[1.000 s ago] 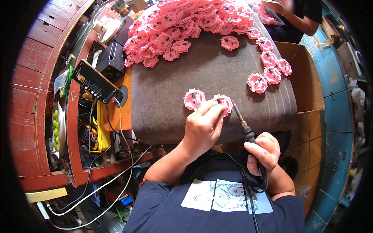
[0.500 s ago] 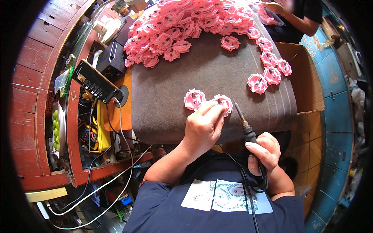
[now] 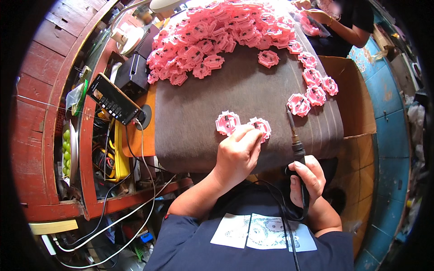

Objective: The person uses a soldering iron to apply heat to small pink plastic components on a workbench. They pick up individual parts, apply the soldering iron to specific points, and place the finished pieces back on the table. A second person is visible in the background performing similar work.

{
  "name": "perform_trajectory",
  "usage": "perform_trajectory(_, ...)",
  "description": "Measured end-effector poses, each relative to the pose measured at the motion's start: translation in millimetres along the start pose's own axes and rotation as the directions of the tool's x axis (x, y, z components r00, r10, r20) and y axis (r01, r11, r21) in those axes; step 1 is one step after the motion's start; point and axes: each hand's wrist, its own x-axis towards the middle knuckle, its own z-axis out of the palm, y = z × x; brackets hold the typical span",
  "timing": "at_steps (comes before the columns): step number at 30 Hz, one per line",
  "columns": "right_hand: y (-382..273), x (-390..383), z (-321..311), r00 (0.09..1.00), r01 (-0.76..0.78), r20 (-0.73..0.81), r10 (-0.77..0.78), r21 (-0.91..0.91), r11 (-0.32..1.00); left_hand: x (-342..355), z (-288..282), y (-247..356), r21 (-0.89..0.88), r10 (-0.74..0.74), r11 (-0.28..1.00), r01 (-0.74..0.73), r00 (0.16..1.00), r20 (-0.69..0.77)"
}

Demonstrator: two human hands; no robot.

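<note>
My left hand (image 3: 235,152) is closed in a pinch at the near edge of a pink plastic part (image 3: 264,128), which lies near the front of the table. The fingertips partly cover it. A second pink plastic part (image 3: 227,123) with a small black piece in its middle lies just left of it, beyond my knuckles. In my right hand (image 3: 308,179) is a soldering iron (image 3: 298,151), gripped round its black handle. Its bare tip points up and away, right of the pinched part and just short of a loose pink part (image 3: 299,105).
A large heap of pink parts (image 3: 212,38) covers the far end of the dark mat (image 3: 194,104). More lie in a line along the right side. At left stands a phone (image 3: 114,98) on a holder. A cardboard box (image 3: 352,95) and another person's arm (image 3: 346,29) are at right.
The soldering iron has swung right and more upright, its tip moving away from the part in my left hand. My left hand keeps its pinch; the whole view has shifted slightly.
</note>
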Motion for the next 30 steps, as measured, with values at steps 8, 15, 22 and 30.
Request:
perform_trajectory(8,-2,3,0,1.0,-0.004,0.015,0.005,-0.025,1.0,0,0,1,-0.008,0.0,1.0,0.0,1.0,-0.006)
perform_trajectory(15,-2,3,1,1.0,-0.005,0.006,0.005,-0.031,1.0,0,1,0,-0.021,0.002,1.0,-0.002,1.0,-0.008)
perform_trajectory(22,-2,2,3,1.0,-0.018,-0.013,0.017,-0.044,0.999,0,1,1,-0.008,0.017,1.0,-0.017,1.0,-0.014)
perform_trajectory(30,4,12,14,1.0,0.015,-0.008,-0.015,-0.057,0.998,-4,0,-5,-0.044,0.032,0.998,-0.034,0.998,-0.046)
